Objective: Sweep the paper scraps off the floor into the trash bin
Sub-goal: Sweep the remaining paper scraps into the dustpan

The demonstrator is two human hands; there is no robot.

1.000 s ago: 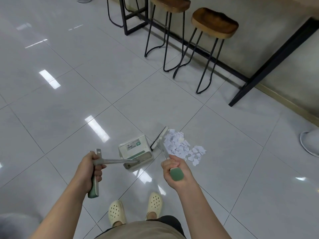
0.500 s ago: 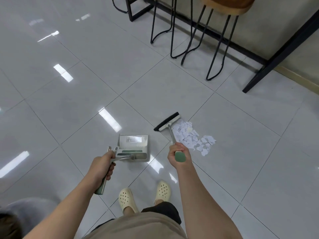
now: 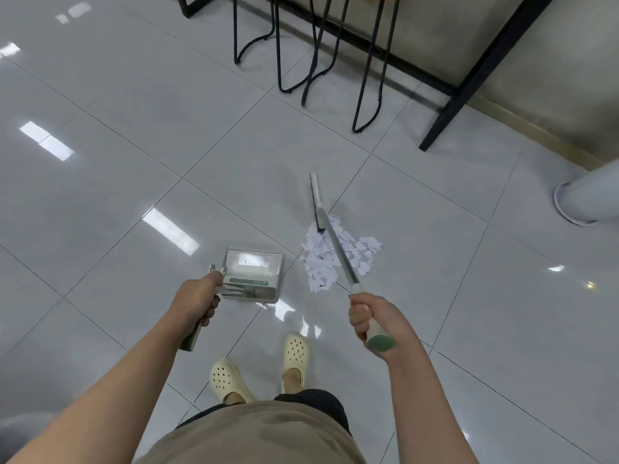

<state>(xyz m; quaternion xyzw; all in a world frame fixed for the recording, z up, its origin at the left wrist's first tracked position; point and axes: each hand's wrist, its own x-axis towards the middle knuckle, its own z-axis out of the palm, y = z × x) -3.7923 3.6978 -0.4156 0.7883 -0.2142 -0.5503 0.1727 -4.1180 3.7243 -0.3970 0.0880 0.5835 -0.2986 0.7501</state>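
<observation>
No writing is legible: the dustpan [image 3: 253,275] carries a pale rectangular label inside its tray, too blurred to read.

Count: one broom [image 3: 330,236], one dustpan, one heap of paper scraps [image 3: 335,256], two cream clogs [image 3: 294,354] with perforated uppers, and the black metal legs of stools [image 3: 365,78] at the top of the view. How many stools there are cannot be told, as their seats are cut off. A black angled frame leg [image 3: 475,72] stands to their right, and a pale rounded base [image 3: 586,199] sits at the right edge.

The left hand [image 3: 197,301] has its grip wrapped around the dustpan's handle [image 3: 192,336], which is metal with a dark green end. The dustpan is a grey boxlike plastic tray with a row of comb teeth and a green strip across it; it sits low over the floor [image 3: 134,128], left of the scraps and apart from them.

The right hand [image 3: 375,321] has its grip clamped on the broom's shaft, fingers curled around the pale sleeve just above the green end cap. The shaft is slim silver metal. The broom head is a narrow bar with black bristles, standing at the far edge of the heap; the shaft crosses over the scraps.

The paper scraps are small, white, irregular torn pieces, gathered in one loose pile on the floor ahead of the clogs. The floor is glossy light grey tile with thin dark joints and bright reflections.
</observation>
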